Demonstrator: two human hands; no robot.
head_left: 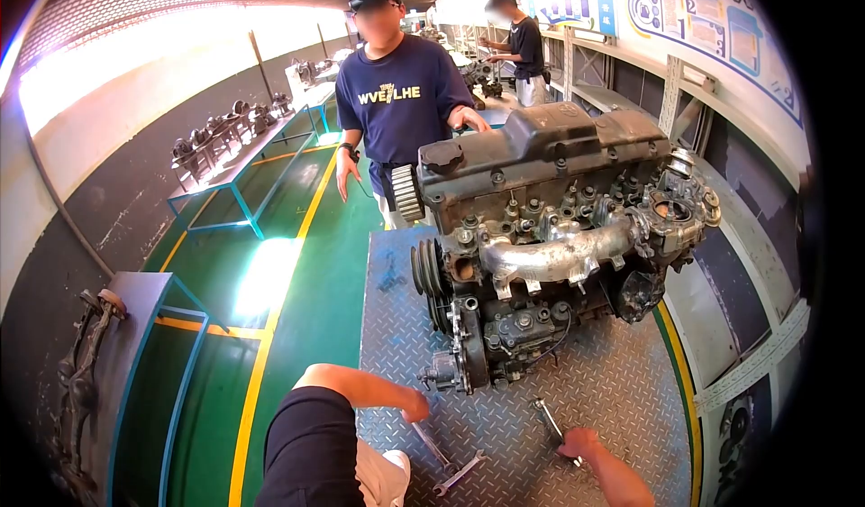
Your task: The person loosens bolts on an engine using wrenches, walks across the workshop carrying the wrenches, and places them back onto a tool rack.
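My left hand is closed at the left part of the diamond-plate bench top, at the upper end of a long metal tool. An open-ended wrench lies beside that tool's lower end. My right hand is closed around the lower end of another wrench, low on the plate and right of the left hand. Its fingers are small in view. Above both hands stands a large engine with a silver manifold, a toothed wheel and black pulleys at its left end.
A person in a navy shirt stands behind the engine, one hand near its cover. Another person in black works farther back. Benches with metal parts stand left; a metal rack runs along the right.
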